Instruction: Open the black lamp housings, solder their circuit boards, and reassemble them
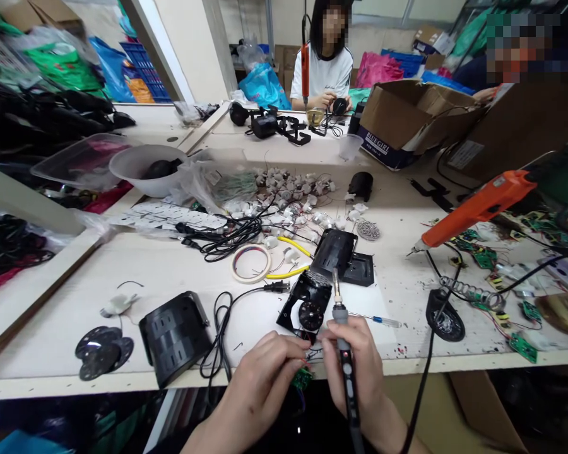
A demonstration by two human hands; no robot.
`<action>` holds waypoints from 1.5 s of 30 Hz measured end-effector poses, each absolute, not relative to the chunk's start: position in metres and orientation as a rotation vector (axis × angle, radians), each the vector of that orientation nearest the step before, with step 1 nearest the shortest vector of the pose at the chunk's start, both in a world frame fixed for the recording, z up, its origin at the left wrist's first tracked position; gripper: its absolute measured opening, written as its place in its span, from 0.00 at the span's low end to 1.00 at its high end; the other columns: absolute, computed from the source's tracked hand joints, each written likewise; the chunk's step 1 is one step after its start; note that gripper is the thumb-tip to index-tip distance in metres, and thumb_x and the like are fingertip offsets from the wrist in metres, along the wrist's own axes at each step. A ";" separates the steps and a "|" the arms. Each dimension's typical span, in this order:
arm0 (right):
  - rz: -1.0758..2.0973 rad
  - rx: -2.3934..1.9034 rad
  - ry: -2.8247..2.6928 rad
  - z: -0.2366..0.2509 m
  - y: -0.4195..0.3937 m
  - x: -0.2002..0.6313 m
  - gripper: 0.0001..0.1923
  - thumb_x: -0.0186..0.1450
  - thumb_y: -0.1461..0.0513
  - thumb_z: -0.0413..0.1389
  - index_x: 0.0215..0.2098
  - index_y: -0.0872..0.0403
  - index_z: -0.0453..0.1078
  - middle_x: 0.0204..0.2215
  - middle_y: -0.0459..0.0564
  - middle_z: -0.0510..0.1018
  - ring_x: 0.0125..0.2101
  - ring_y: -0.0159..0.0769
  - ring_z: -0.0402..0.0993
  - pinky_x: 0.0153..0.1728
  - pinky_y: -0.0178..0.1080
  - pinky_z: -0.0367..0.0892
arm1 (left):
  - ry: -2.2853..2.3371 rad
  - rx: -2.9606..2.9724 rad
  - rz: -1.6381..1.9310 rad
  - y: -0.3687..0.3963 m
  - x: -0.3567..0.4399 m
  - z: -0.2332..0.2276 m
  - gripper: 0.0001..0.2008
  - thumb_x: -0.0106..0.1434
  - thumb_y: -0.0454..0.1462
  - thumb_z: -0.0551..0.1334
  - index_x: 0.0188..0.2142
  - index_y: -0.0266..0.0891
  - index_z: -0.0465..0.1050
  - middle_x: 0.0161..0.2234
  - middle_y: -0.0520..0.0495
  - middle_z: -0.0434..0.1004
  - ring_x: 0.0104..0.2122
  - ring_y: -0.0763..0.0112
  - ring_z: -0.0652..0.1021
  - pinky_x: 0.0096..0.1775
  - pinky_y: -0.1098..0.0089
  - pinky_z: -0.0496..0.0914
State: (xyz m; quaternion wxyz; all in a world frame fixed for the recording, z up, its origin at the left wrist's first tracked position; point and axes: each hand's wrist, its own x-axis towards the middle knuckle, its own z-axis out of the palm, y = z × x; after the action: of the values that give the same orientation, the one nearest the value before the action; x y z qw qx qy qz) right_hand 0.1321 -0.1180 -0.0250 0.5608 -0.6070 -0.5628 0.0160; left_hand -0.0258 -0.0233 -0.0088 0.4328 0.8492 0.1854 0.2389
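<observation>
Green board point(302, 377) in left grip point(265, 372)

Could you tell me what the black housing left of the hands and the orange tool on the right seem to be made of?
The black housing looks like moulded plastic with a semi-gloss finish: soft highlights and crisp moulded ribs. The orange tool seems to have a matte plastic body, uniformly coloured, with a thin tip that looks like metal, though it is too small to be sure.

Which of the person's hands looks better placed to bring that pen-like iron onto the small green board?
The right hand, probably: it already holds the soldering iron beside the green circuit board, which the left hand is pinching near the table edge.
</observation>
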 end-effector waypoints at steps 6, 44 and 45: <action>0.039 -1.433 -1.274 -0.035 -0.111 0.115 0.19 0.65 0.74 0.54 0.53 0.56 0.63 0.38 0.51 0.69 0.38 0.35 0.71 0.37 0.37 0.73 | 0.467 2.094 0.641 -0.024 -0.025 -0.010 0.10 0.70 0.29 0.55 0.43 0.44 0.71 0.39 0.51 0.79 0.41 0.75 0.79 0.44 0.77 0.72; 0.050 -1.415 -1.299 -0.023 -0.146 0.140 0.12 0.71 0.61 0.53 0.52 0.53 0.66 0.36 0.52 0.72 0.36 0.39 0.74 0.31 0.40 0.74 | 0.808 2.090 0.980 -0.027 -0.009 -0.014 0.06 0.65 0.32 0.62 0.34 0.38 0.78 0.30 0.48 0.77 0.29 0.73 0.79 0.30 0.76 0.74; 0.101 -1.392 -1.302 -0.020 -0.151 0.143 0.12 0.72 0.57 0.51 0.52 0.52 0.67 0.35 0.52 0.72 0.35 0.39 0.74 0.30 0.40 0.73 | 0.807 2.107 0.998 -0.028 -0.008 -0.014 0.06 0.65 0.31 0.62 0.33 0.38 0.77 0.30 0.48 0.77 0.29 0.73 0.79 0.30 0.76 0.73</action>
State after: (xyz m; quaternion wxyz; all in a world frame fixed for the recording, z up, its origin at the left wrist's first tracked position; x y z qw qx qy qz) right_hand 0.1427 -0.1506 -0.0200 0.5780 -0.5951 -0.5567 0.0432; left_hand -0.0080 -0.0282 -0.0143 0.3306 0.8059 0.3088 0.3819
